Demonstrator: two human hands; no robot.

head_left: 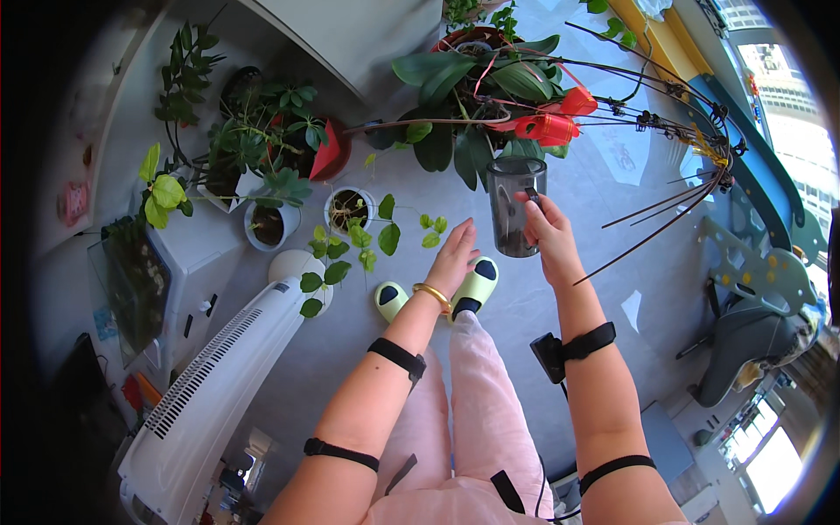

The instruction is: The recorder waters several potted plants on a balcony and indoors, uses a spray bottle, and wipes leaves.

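Note:
A grey see-through pitcher [510, 214] hangs upright over the floor, in front of the large potted plant. My right hand [555, 238] is closed round its handle, with the thumb on top. Just left of the pitcher, my left hand [453, 260] holds nothing; its fingers are stretched out and apart from the pitcher. The large plant's broad green leaves [442, 83] spread beyond the pitcher, with a red ribbon bow [551, 127] by them. Whatever is inside the pitcher is hard to make out.
Long bare stems [656, 122] reach out to the right. Small white pots [350, 210] with trailing vines and a red pot [332, 149] stand at left. A white tower appliance [219, 376] leans across the lower left. A blue-and-yellow slide [744, 131] lies at right.

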